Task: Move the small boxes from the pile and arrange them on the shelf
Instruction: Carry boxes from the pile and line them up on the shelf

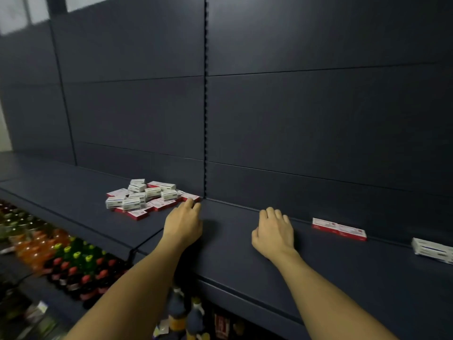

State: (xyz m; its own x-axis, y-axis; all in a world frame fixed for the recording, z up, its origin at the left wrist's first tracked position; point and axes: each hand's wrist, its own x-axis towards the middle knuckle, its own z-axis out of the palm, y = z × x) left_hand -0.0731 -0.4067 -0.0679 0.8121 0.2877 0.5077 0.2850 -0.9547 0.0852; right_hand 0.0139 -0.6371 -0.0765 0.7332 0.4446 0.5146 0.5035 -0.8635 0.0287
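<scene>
On the dark shelf [245,253], pile of small boxes [147,197] left, left hand [182,225] fingertips touching its nearest box, right hand [273,233] loosely curled, grasping nothing, two red-edged boxes [339,228] against the back panel right of it.

- You stand before a dark shelf [245,253] with a dark back panel [318,119].
- A loose pile of small boxes [147,197], white and red, lies far left of centre.
- Two red-and-white boxes [339,228] lie end to end at the far right.
- A white box [432,250] lies at the right edge.
- Your hands are over the shelf between these.
</scene>
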